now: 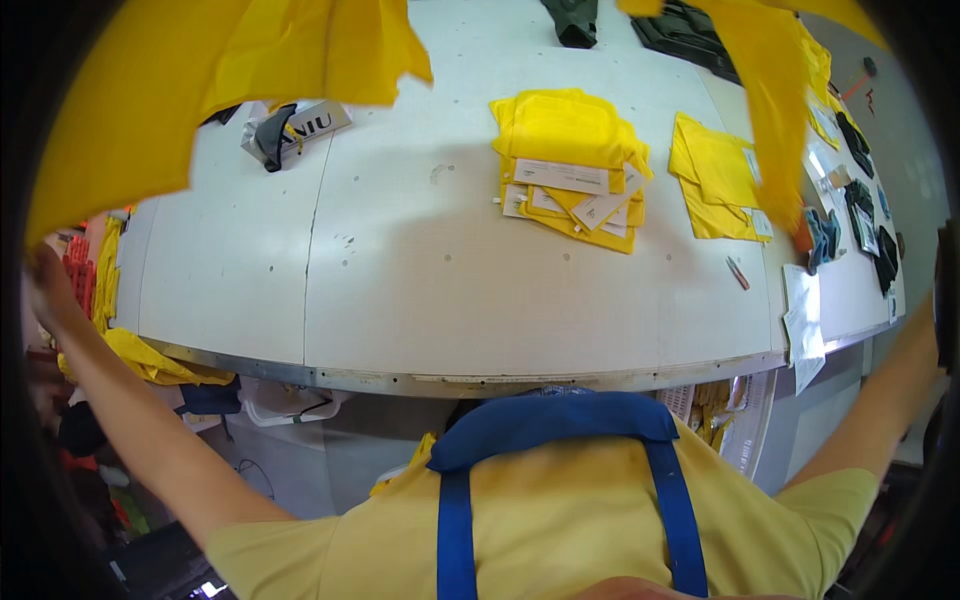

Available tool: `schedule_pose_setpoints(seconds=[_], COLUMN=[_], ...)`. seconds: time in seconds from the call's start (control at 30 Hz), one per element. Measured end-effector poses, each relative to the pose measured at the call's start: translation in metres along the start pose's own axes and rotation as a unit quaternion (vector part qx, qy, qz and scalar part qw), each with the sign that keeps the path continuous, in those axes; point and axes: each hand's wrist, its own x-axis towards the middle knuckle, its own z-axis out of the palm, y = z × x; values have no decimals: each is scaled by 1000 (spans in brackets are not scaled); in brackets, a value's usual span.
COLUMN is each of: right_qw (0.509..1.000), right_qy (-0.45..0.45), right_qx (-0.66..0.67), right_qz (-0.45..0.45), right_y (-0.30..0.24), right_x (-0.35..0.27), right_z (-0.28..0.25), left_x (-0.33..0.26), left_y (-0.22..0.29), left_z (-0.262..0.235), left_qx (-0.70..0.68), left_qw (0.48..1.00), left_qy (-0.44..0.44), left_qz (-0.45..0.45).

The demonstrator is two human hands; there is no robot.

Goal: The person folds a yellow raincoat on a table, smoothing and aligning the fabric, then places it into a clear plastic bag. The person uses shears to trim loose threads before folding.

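Observation:
A large piece of yellow cloth [255,75] is raised high in front of me, spread across the upper left. More yellow fabric [770,95] hangs down at the upper right; whether both are one piece cannot be seen. My left hand [50,290], at the far left rim, grips the cloth's lower corner, its fingers partly lost in the dark edge. My right arm stretches out to the right rim, and that hand lies outside the picture. Beyond my body, a pile of folded yellow garments [565,130] with white paper labels rests on the white table [420,320].
To the right lie a smaller yellow stack [710,180], a small red-handled tool [738,272] and white sheets [803,320]. A box [320,120] with a dark curved item [272,138] stands at left. Dark folded items [685,40] sit at the back. A metal strip [480,384] edges the table.

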Motion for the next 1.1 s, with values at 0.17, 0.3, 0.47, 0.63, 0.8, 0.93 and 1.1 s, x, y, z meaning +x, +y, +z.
schedule_pose_setpoints(seconds=[0.17,0.3,0.47,0.63,0.8,0.93,1.1], right_qw=[988,943,894,845,758,734,902], right_qy=[-33,-48,12,71,131,234,207], right_qx=[55,111,180,267,351,292,156], right_qz=[140,309,410,458,534,567,345], right_y=[100,194,243,260,264,265,199], right_x=[-49,-153,-266,-369,-509,-579,-487], right_z=[38,79,88,93,88,64,96], left_x=[-154,-245,-289,-271,-348,-534,-689], left_y=[-143,-228,-320,-359,-445,-380,-394], left_z=[-12,-53,-113,-100,197,499,587], left_qx=[61,194,373,769,530,202,286], left_qw=[984,937,836,524,813,698,604], left_qy=[62,88,163,155,-234,-669,-744], left_qz=[-155,-277,-367,-331,-53,-157,16])
